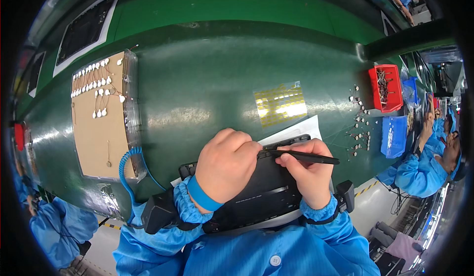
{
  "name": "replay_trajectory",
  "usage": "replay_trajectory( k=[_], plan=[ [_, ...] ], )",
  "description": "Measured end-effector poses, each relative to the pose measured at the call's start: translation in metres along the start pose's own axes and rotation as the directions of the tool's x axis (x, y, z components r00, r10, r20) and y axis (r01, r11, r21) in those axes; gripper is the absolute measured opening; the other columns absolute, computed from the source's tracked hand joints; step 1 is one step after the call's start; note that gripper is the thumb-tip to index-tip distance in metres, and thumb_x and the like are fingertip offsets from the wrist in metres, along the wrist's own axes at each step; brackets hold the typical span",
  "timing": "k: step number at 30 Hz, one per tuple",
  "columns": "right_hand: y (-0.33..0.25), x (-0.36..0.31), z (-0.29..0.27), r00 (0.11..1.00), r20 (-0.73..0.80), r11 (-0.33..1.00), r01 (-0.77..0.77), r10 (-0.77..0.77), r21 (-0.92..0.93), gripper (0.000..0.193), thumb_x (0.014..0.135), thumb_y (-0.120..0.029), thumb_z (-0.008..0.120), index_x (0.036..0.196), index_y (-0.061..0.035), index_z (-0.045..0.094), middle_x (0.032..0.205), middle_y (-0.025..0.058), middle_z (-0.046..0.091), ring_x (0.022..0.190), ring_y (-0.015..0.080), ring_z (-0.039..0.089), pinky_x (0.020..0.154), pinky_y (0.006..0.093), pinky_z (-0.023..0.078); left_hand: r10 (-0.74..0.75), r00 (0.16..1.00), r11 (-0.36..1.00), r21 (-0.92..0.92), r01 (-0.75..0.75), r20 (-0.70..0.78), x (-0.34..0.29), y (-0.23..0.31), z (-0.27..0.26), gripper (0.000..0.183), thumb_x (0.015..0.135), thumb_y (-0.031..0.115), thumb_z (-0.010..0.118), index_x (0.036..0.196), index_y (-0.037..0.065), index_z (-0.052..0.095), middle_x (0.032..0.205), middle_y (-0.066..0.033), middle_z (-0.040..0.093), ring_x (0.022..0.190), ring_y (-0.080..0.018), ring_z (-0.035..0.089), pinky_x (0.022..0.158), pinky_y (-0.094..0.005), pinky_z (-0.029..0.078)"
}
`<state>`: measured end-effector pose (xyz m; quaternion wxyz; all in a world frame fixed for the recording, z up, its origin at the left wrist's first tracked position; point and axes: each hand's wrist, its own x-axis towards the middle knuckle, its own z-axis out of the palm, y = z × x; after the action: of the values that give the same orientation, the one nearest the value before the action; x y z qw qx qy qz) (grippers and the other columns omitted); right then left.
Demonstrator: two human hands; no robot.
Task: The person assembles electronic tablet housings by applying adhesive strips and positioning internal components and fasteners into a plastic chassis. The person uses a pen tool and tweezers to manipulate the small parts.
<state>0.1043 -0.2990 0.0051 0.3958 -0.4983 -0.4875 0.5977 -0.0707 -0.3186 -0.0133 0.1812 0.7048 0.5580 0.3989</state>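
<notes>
A black tablet-like housing (256, 202) lies in front of me on the bench, on white paper (316, 125). My left hand (219, 170) is closed over its far left edge. The left fingertips pinch at that edge, and what they hold, if anything, is hidden. In my right hand (312, 175) is a slim black pen-shaped tool (318, 158), held like a pen. Its tip points left at the housing's far edge, close beside the left fingertips. A blue wrist strap (203, 194) circles my left wrist, and a coiled blue cord (126, 177) lies nearby.
Left stands a brown board (101, 140) with rows of small white round parts on wires. Beyond the housing lies a sheet of yellow stickers (281, 104). Loose wired round parts (356, 125) lie right, near a red bin (395, 91) and a blue bin (394, 137). Co-workers sit both sides.
</notes>
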Motion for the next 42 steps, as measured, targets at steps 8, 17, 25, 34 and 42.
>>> replay_trajectory(
  k=[8,17,25,34,42],
  plan=[
    [0.001,0.0,0.001,1.0,-0.003,1.0,0.003,-0.003,-0.001,0.017,0.076,0.011,0.06,0.084,0.0033,0.048,0.088,0.0155,0.062,0.078,0.0167,0.063,0.072,0.0267,0.052,0.008,1.0,1.0,-0.004,-0.008,0.006,0.0,-0.001,0.0,0.016,0.062,-0.002,0.067,0.076,0.004,0.062,0.074,-0.0066,0.056,0.069,-0.0251,0.055,0.059,-0.0342,0.046],
    [0.002,0.001,0.003,1.0,-0.014,0.998,0.019,-0.02,-0.061,0.016,0.075,0.009,0.062,0.084,0.0022,0.05,0.086,0.0141,0.063,0.076,0.0135,0.062,0.069,0.024,0.051,0.012,0.996,1.0,-0.019,-0.01,0.083,-0.002,0.002,-0.001,0.022,0.058,-0.004,0.064,0.078,0.006,0.063,0.078,-0.0057,0.053,0.074,-0.0245,0.052,0.064,-0.0337,0.046],
    [0.006,0.001,0.002,0.999,-0.029,0.994,0.04,-0.043,-0.1,0.017,0.074,0.008,0.064,0.083,0.0018,0.05,0.086,0.0132,0.063,0.075,0.0128,0.062,0.065,0.023,0.051,0.046,0.994,0.998,0.034,-0.049,0.101,-0.002,0.003,-0.001,0.025,0.057,-0.005,0.063,0.079,0.006,0.064,0.079,-0.0062,0.052,0.073,-0.0242,0.052,0.062,-0.0333,0.046],
    [0.009,-0.001,0.002,0.994,-0.002,0.989,0.111,-0.112,-0.099,0.018,0.075,0.009,0.062,0.084,0.0019,0.049,0.087,0.015,0.062,0.076,0.0144,0.062,0.067,0.0241,0.052,0.066,0.997,0.997,0.029,-0.067,0.029,-0.002,0.001,0.002,0.009,0.06,0.004,0.064,0.07,0.005,0.064,0.072,-0.0039,0.05,0.069,-0.0208,0.052,0.058,-0.0315,0.045],
    [0.002,-0.001,0.005,0.997,-0.08,1.0,0.02,-0.02,-0.001,0.016,0.076,0.01,0.06,0.084,0.0033,0.048,0.088,0.0154,0.062,0.076,0.0152,0.062,0.069,0.0248,0.052,0.062,0.998,0.998,0.023,-0.063,0.03,-0.001,0.001,0.0,0.011,0.06,0.003,0.063,0.07,0.006,0.064,0.073,-0.0039,0.05,0.07,-0.0211,0.052,0.058,-0.0316,0.045]
  ],
)
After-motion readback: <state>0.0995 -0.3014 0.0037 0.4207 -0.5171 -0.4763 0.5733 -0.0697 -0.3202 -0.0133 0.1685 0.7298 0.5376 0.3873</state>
